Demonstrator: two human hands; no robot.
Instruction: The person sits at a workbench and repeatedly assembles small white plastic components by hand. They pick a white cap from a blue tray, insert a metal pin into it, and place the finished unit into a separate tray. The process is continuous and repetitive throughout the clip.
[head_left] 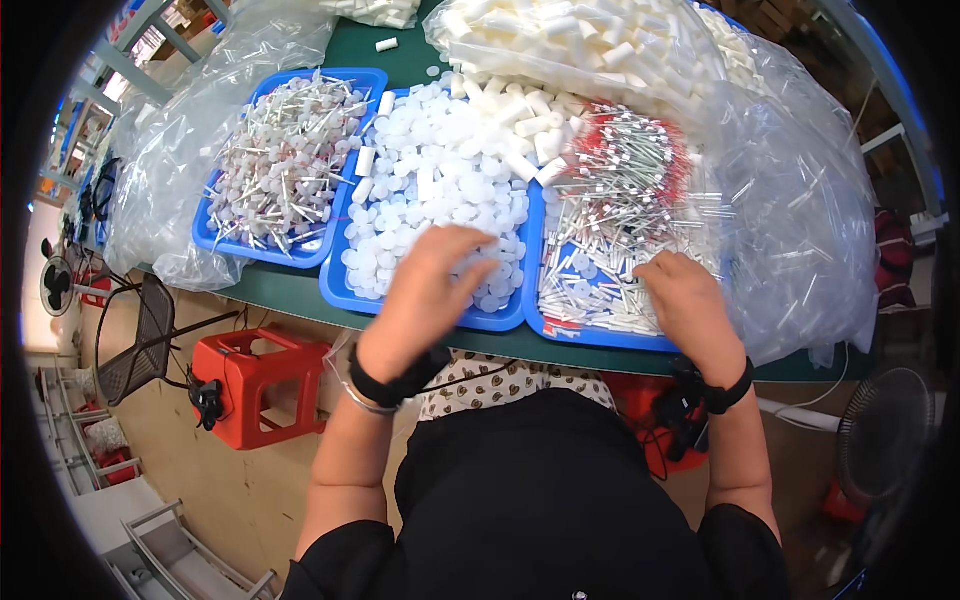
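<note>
My left hand (428, 290) hovers over the middle blue tray (345, 292), its thumb and fingers apart and slightly blurred. Small translucent white discs (415, 190) fill that tray. At the right blue tray (600, 335), my right hand (690, 300) has its fingertips pressed together at the edge of a pile of thin white sticks (600, 300); whatever they may hold is too small to make out. Behind the sticks lies a bunch of thin pieces with red and white ends (630, 160).
A left blue tray (208, 238) holds thin sticks with discs on them (285, 160). White foam-like cylinders (560, 40) spill from a plastic bag at the back. Clear plastic bags (800, 200) flank the trays. A red stool (235, 390) stands below the green table (280, 308).
</note>
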